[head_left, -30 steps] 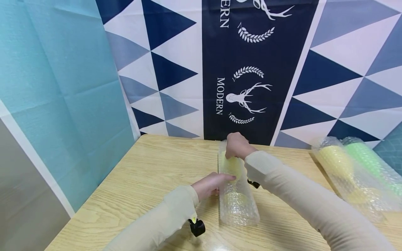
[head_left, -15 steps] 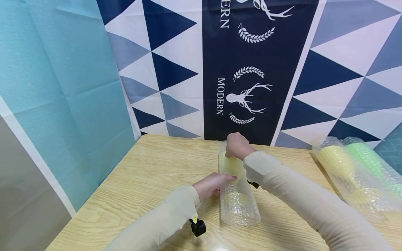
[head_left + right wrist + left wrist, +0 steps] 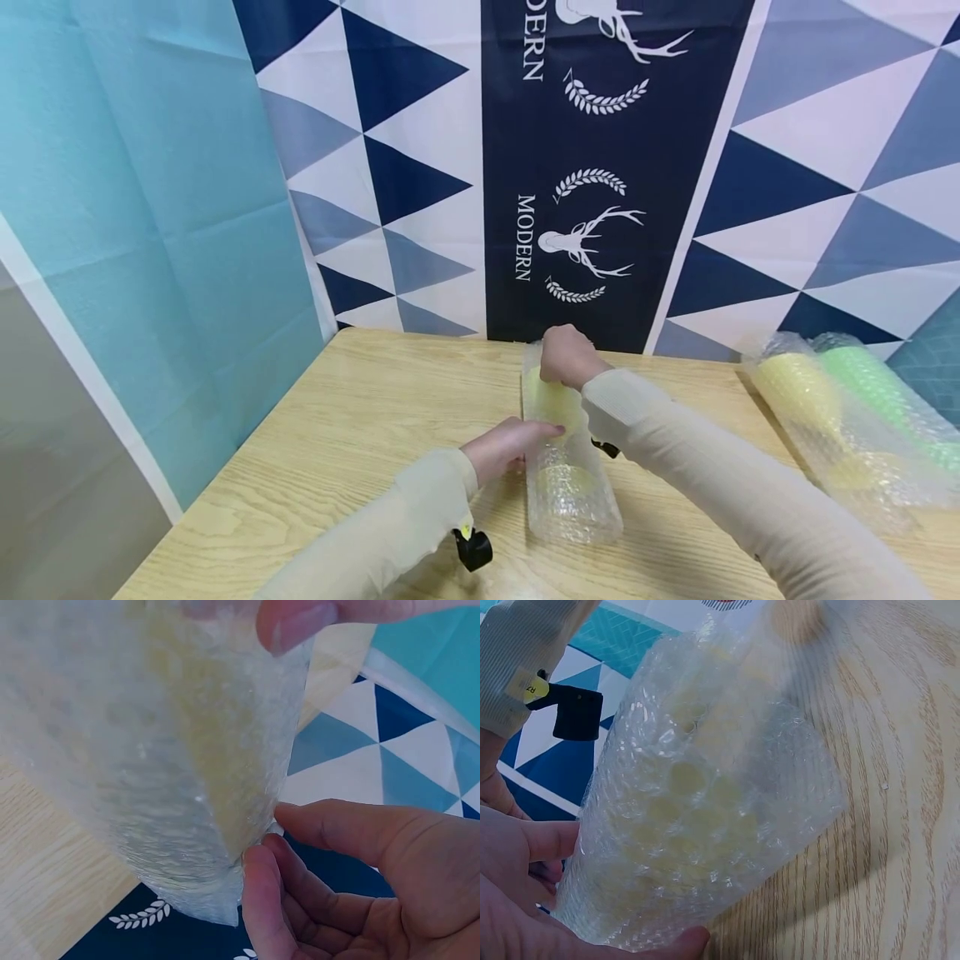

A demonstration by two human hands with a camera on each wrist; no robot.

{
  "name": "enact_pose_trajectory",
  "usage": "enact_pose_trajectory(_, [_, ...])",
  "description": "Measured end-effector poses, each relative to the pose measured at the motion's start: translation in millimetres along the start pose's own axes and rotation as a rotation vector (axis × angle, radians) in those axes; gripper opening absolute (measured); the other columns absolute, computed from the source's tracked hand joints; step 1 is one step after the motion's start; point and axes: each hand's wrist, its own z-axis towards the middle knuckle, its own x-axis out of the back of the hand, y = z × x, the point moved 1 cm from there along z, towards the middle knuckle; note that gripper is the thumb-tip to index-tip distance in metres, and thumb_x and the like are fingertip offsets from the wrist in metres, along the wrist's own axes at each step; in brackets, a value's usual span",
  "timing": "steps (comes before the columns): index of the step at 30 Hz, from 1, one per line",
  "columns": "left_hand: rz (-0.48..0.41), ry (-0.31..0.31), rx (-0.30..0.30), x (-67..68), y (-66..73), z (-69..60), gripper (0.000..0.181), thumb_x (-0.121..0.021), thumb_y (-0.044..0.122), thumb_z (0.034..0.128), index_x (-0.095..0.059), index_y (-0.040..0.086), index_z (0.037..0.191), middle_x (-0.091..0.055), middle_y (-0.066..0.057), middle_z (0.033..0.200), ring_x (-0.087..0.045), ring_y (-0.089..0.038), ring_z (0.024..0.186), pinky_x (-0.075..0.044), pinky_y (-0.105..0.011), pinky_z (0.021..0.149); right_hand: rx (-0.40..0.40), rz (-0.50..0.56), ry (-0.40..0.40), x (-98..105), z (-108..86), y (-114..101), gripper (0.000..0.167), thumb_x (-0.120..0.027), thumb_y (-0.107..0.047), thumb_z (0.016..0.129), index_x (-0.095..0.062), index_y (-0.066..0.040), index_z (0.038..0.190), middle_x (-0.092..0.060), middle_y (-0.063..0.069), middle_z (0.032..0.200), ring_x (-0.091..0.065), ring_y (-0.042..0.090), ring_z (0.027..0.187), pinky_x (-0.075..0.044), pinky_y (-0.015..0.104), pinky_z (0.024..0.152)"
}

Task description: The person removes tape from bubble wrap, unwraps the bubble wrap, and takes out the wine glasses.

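So we've got the wrap (image 3: 566,479) lying lengthwise from near the back edge of the worktop (image 3: 360,408) toward us, right hand (image 3: 568,357) pinching its far end, nearer left hand (image 3: 508,446) gripping its left side.

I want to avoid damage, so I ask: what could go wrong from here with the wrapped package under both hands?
The bubble wrap might tear or slip loose, because the right hand seems to pinch only its edge at the far end. The wrapped package might shift on the table if the left hand loosens at its side. The right sleeve could brush the other yellow package if that arm swings outward.
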Motion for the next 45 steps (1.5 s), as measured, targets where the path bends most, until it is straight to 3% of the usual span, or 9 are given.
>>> enact_pose_trajectory(14, [0.03, -0.013, -0.009, 0.3, -0.7, -0.3, 0.071, -0.067, 0.039, 0.0849, -0.041, -0.002, 0.136, -0.049, -0.01, 0.132, -0.051, -0.019, 0.112, -0.045, -0.039, 0.103, 0.025, -0.032, 0.006, 0, -1.6, 0, 0.005, -0.059, 0.0, 0.073, -0.064, -0.002, 0.075, -0.065, 0.015, 0.082, -0.056, 0.017, 0.05, -0.042, 0.019, 0.04])
enact_pose_trajectory(24, [0.033, -0.023, -0.02, 0.6, -0.5, -1.3, 0.07, -0.066, 0.04, 0.0858, -0.042, -0.002, 0.136, -0.05, -0.012, 0.135, -0.052, -0.02, 0.113, -0.045, -0.041, 0.104, 0.046, -0.057, 0.027, -1, -0.5, 0, 0.007, -0.059, 0.001, 0.075, -0.064, 0.0, 0.08, -0.064, 0.014, 0.081, -0.057, 0.021, 0.059, -0.041, 0.022, 0.044])
enact_pose_trajectory(30, [0.033, -0.044, -0.038, 0.4, -0.3, -1.2, 0.068, -0.065, 0.039, 0.0871, -0.042, -0.001, 0.137, -0.049, -0.012, 0.138, -0.053, -0.021, 0.119, -0.045, -0.042, 0.105, 0.049, -0.088, 0.047, -2, 1.9, 2, 0.005, -0.061, 0.002, 0.072, -0.064, 0.0, 0.076, -0.061, 0.013, 0.077, -0.055, 0.023, 0.062, -0.041, 0.022, 0.045])
enact_pose_trajectory(38, [0.019, -0.079, -0.066, -2.3, 2.9, 3.2, 0.066, -0.066, 0.04, 0.0866, -0.044, 0.001, 0.134, -0.049, -0.009, 0.134, -0.052, -0.018, 0.113, -0.046, -0.039, 0.1, 0.077, -0.128, 0.082, 5, 1.7, 12, 0.008, -0.059, 0.004, 0.066, -0.058, -0.004, 0.064, -0.056, 0.008, 0.069, -0.052, 0.022, 0.062, -0.041, 0.021, 0.046])
enact_pose_trajectory(45, [-0.021, -0.082, -0.059, 0.7, 0.4, 3.7, 0.065, -0.065, 0.036, 0.0875, -0.042, -0.003, 0.134, -0.048, -0.012, 0.134, -0.053, -0.02, 0.114, -0.046, -0.04, 0.103, 0.077, -0.061, 0.071, 4, 2.2, 15, 0.02, -0.057, 0.005, 0.064, -0.049, -0.01, 0.055, -0.047, 0.004, 0.06, -0.046, 0.018, 0.054, -0.037, 0.018, 0.041])
